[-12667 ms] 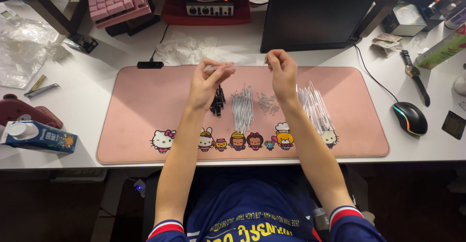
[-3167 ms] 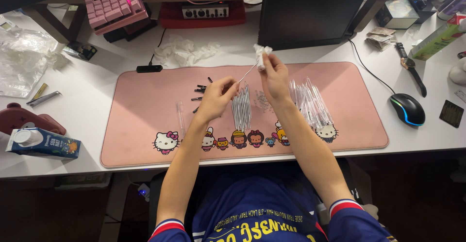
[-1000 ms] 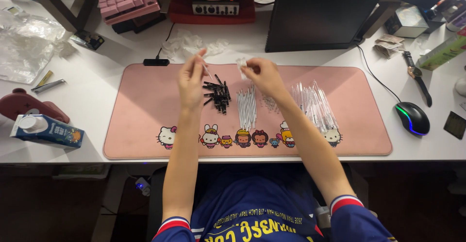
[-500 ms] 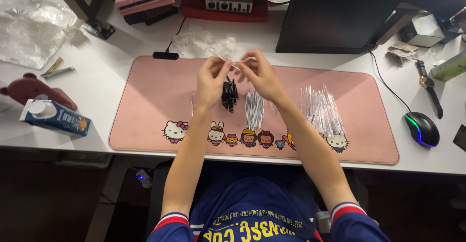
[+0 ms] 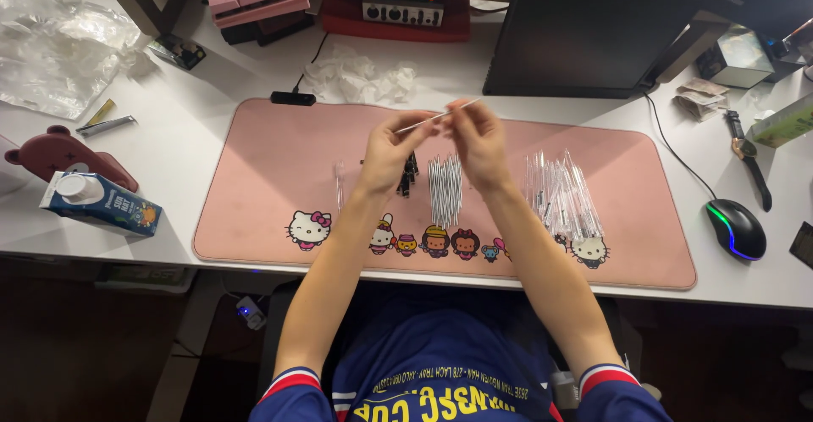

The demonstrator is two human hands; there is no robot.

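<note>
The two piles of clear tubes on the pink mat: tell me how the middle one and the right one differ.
The middle pile is small and tidy, its tubes parallel and upright in the view; the right pile is bigger and fans out loosely. The middle pile lies just under the right hand, beside the small black parts; the right pile lies apart, nearer the mouse. Both rest on the pink mat, look transparent and go untouched.

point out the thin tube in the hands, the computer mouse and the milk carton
thin tube (image 5: 440,117), head view, its middle between both hands
computer mouse (image 5: 735,229), head view, top shell
milk carton (image 5: 110,209), head view, its blue side
</note>
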